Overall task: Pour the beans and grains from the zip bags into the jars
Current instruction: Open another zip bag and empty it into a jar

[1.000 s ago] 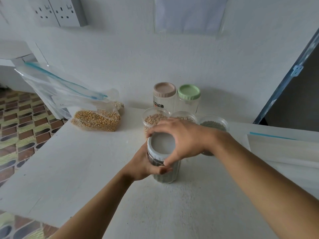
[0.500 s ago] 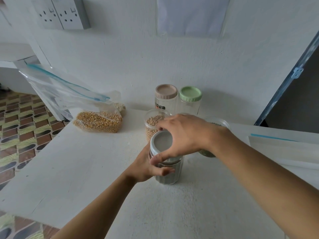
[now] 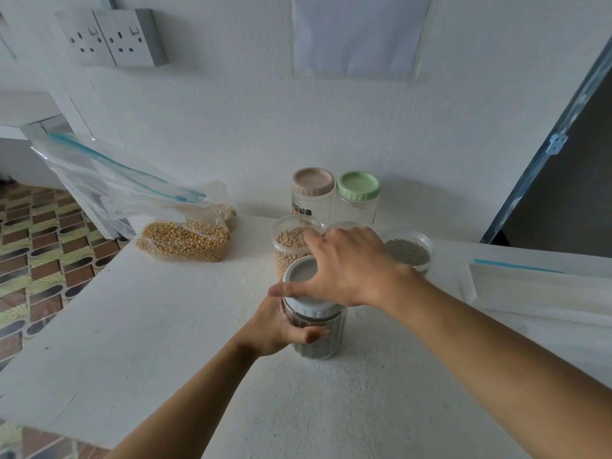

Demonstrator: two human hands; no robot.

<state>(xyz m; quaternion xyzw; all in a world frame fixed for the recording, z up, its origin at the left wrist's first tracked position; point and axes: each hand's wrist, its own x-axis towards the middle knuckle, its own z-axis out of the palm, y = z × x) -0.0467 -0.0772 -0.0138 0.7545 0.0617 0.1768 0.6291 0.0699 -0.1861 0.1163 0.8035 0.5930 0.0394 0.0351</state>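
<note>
Ribbed jar (image 3: 314,339) is stood upright on the table (image 3: 165,326), near centre, long axis vertical, dark contents seen through the wall. Its body is gripped from the left side by the left hand (image 3: 281,326), fingers wrapped round the front. The white lid (image 3: 303,270) is grasped from straight above by the right hand (image 3: 347,263), thumb on the near rim, fingers curled over the far rim. Any twist is therefore taken about the vertical axis, with the lid directly under the palm. Tightening or loosening cannot be told; closing is judged likelier, since the jar is filled.

The corn bag (image 3: 185,240) is left unpoured, well apart to the far left, nearer the left hand. On its clear upper part only "Co" is read. On the beige-lidded jar (image 3: 313,193) a dark and red label is seen, text too small to read.
</note>
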